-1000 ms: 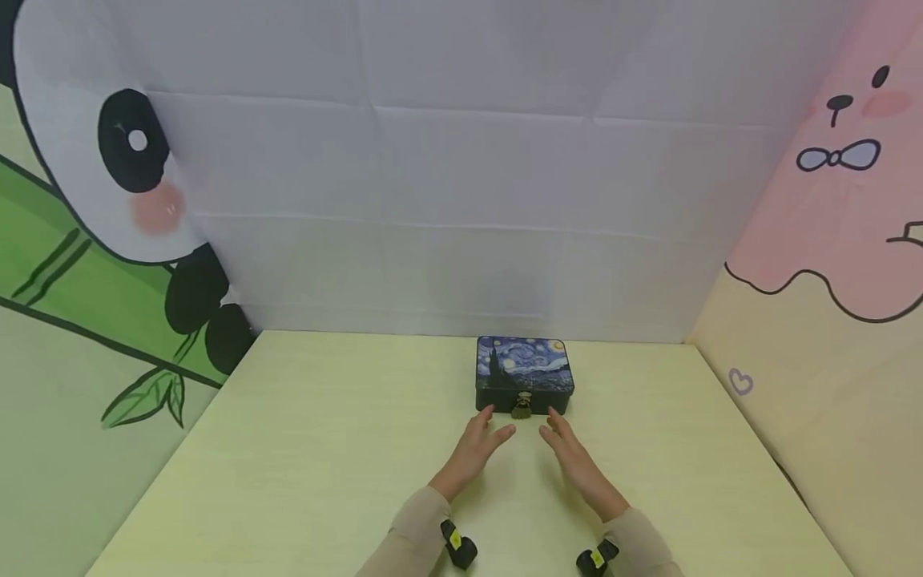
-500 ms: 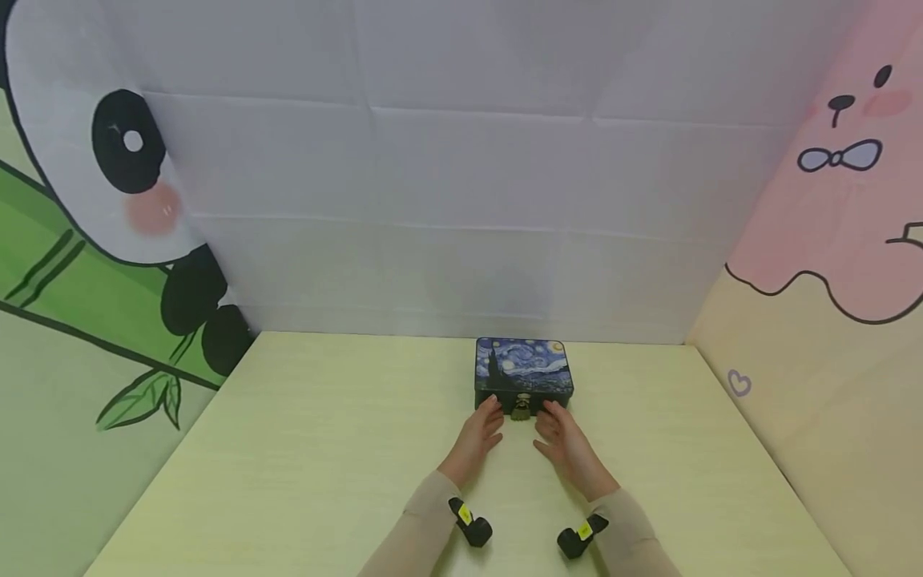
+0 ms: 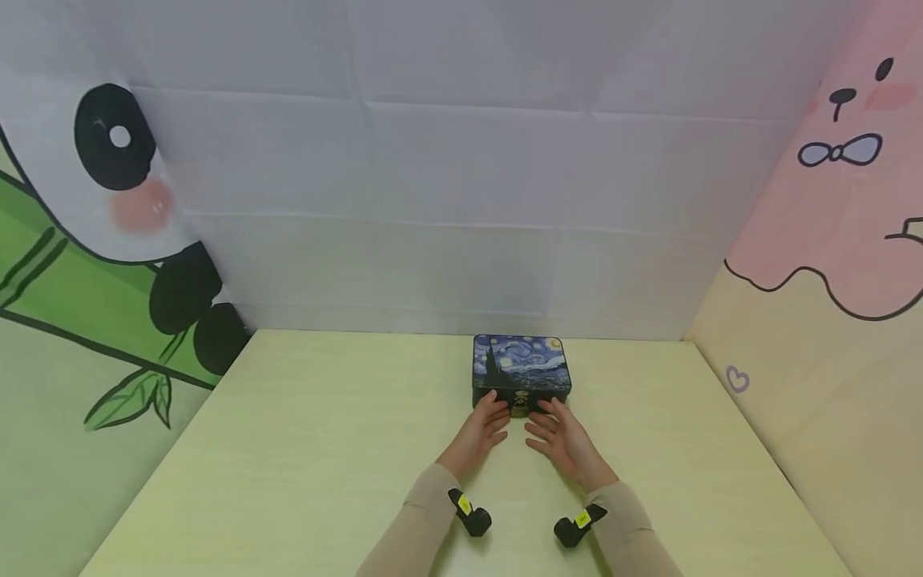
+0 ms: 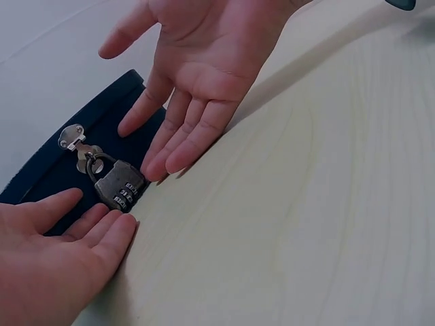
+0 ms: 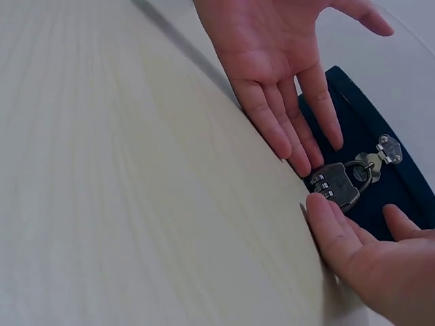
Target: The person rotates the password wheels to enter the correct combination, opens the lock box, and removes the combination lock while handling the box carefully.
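A dark tin box [image 3: 521, 365] with a swirling blue night-sky picture on its lid stands near the back of the table. From the metal clasp [image 4: 80, 146] on its front hangs a small combination padlock [image 4: 120, 183] with number dials. My left hand [image 3: 476, 434] reaches to the box's front, left of the padlock, fingers loosely extended. Opposite it, my right hand [image 3: 566, 445] has its fingers spread at the front's right side. In the right wrist view, both hands' fingertips lie close to the padlock [image 5: 336, 185]; whether they touch it or the box cannot be told.
The pale wood-grain table [image 3: 324, 449] spreads around the box. A white sheet [image 3: 433, 200] hangs behind its back edge. Printed cartoon panels stand at the left [image 3: 43, 425] and right [image 3: 815, 385].
Both hands have moved forward to the box's front and closer together around the padlock. The box stays in place; the head view has shifted slightly.
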Demonstrator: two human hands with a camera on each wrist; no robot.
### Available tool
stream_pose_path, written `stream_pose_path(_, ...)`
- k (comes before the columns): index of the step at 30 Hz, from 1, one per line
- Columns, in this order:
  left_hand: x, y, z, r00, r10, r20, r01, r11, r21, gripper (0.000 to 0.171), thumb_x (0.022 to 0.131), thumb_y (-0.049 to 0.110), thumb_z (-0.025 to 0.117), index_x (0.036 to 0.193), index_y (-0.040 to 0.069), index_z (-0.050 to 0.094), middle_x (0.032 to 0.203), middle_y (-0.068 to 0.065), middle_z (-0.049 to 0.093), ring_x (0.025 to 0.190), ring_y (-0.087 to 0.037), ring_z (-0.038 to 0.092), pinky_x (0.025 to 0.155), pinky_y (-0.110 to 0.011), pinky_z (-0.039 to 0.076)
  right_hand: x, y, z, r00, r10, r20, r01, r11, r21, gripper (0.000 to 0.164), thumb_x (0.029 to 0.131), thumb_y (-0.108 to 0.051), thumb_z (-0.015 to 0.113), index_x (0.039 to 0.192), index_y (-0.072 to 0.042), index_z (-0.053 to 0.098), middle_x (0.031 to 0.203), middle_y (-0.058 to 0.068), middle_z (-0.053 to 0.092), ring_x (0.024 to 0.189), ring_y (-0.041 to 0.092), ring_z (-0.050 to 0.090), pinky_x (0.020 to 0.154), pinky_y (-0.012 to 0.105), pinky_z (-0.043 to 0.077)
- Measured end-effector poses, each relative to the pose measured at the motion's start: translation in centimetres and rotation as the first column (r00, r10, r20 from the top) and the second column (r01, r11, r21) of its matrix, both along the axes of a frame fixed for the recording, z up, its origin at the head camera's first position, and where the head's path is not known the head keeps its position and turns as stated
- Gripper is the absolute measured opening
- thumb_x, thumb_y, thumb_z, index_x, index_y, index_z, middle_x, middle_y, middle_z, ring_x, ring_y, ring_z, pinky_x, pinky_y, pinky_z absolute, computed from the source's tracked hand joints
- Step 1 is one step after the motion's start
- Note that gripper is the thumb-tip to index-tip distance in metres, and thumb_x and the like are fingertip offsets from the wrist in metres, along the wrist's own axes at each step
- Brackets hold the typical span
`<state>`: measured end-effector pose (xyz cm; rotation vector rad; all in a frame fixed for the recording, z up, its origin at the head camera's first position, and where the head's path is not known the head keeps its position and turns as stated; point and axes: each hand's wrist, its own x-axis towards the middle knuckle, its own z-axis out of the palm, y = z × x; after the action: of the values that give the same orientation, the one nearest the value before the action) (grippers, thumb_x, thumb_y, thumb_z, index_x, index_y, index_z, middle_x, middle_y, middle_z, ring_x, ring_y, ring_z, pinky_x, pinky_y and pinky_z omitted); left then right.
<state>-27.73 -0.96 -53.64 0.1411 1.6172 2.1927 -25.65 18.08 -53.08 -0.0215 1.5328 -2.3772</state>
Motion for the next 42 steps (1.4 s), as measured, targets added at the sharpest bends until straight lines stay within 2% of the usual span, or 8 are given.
stream_pose_path(12, -0.5, -0.6, -1.0, 0.999, 0.000, 0.050, -0.005, 0.995, 0.101, 0.084, 0.105, 0.055, 0.026, 0.149, -0.016, 0.024, 0.152, -0.036, 0.027, 0.143, -0.044, 0.026, 0.117, -0.052, 0.027, -0.4, 0.6, -0.5, 1.000, 0.016, 0.022, -0.017, 0.999, 0.032, 0.067, 0.110, -0.034, 0.030, 0.154, 0.012, 0.006, 0.152, 0.040, 0.017, 0.142, 0.050, 0.024, 0.110, 0.047, 0.042)
stream_pose_path(17, -0.3, -0.8, -1.1, 0.997, 0.003, 0.075, -0.015, 0.988, 0.156, 0.083, 0.105, 0.053, 0.025, 0.146, -0.020, 0.027, 0.151, -0.037, 0.028, 0.141, -0.047, 0.029, 0.116, -0.051, 0.030, -0.4, 0.9, -0.4, 0.998, 0.045, 0.034, -0.047, 0.998, 0.035, 0.060, 0.111, -0.025, 0.028, 0.152, 0.015, 0.008, 0.142, 0.034, 0.030, 0.131, 0.036, 0.047, 0.107, 0.041, 0.045)
stream_pose_path(20, -0.3, -1.0, -1.2, 0.995, 0.004, 0.098, -0.022, 0.982, 0.190, 0.085, 0.104, 0.054, 0.026, 0.145, -0.020, 0.029, 0.152, -0.037, 0.028, 0.141, -0.047, 0.029, 0.116, -0.051, 0.031, -0.5, 1.0, -0.4, 0.997, 0.061, 0.045, -0.062, 0.998, 0.018, 0.058, 0.111, -0.023, 0.027, 0.151, 0.016, 0.009, 0.141, 0.032, 0.030, 0.125, 0.030, 0.053, 0.108, 0.041, 0.044)
stream_pose_path(26, -0.5, -1.7, -1.4, 0.991, -0.055, 0.119, 0.025, 0.970, 0.243, 0.090, 0.102, 0.060, 0.027, 0.146, -0.019, 0.030, 0.152, -0.036, 0.027, 0.141, -0.046, 0.029, 0.116, -0.051, 0.031, -0.7, 1.3, -0.2, 0.993, 0.104, 0.053, -0.104, 0.995, -0.005, 0.058, 0.111, -0.023, 0.025, 0.151, 0.017, 0.009, 0.154, 0.039, 0.014, 0.131, 0.035, 0.047, 0.111, 0.043, 0.040)
stream_pose_path(30, -0.7, -2.1, -1.4, 0.984, -0.122, 0.128, 0.083, 0.958, 0.275, 0.092, 0.101, 0.063, 0.025, 0.147, -0.017, 0.029, 0.152, -0.036, 0.027, 0.141, -0.045, 0.030, 0.116, -0.051, 0.029, -0.9, 1.3, -0.1, 0.992, 0.113, 0.054, -0.114, 0.993, 0.021, 0.058, 0.111, -0.022, 0.026, 0.150, 0.018, 0.011, 0.155, 0.038, 0.016, 0.122, 0.028, 0.054, 0.109, 0.041, 0.043)
stream_pose_path(33, -0.8, -2.4, -1.3, 0.977, -0.167, 0.130, 0.122, 0.947, 0.299, 0.095, 0.101, 0.066, 0.023, 0.148, -0.017, 0.027, 0.153, -0.036, 0.026, 0.141, -0.045, 0.030, 0.116, -0.051, 0.029, -1.2, 1.2, -0.2, 0.993, 0.096, 0.063, -0.098, 0.995, 0.029, 0.057, 0.110, -0.020, 0.028, 0.149, 0.019, 0.015, 0.152, 0.038, 0.024, 0.114, 0.024, 0.058, 0.107, 0.041, 0.045)
stream_pose_path(36, -1.0, -2.8, -1.3, 0.968, -0.204, 0.146, 0.146, 0.931, 0.334, 0.098, 0.099, 0.069, 0.023, 0.149, -0.016, 0.025, 0.154, -0.035, 0.024, 0.142, -0.045, 0.029, 0.117, -0.051, 0.029, -1.5, 1.0, -0.4, 0.995, 0.080, 0.061, -0.081, 0.996, 0.030, 0.055, 0.110, -0.018, 0.032, 0.147, 0.020, 0.019, 0.143, 0.033, 0.041, 0.108, 0.022, 0.061, 0.104, 0.040, 0.048)
stream_pose_path(42, -1.5, -3.3, -1.2, 0.949, -0.267, 0.166, 0.185, 0.902, 0.391, 0.098, 0.099, 0.069, 0.013, 0.151, -0.014, 0.020, 0.157, -0.032, 0.019, 0.145, -0.042, 0.023, 0.118, -0.051, 0.027, -1.9, 0.5, -0.7, 0.997, 0.068, 0.022, -0.068, 0.997, 0.046, 0.050, 0.106, -0.008, 0.044, 0.144, 0.020, 0.030, 0.111, 0.009, 0.066, 0.097, 0.017, 0.066, 0.089, 0.030, 0.056)
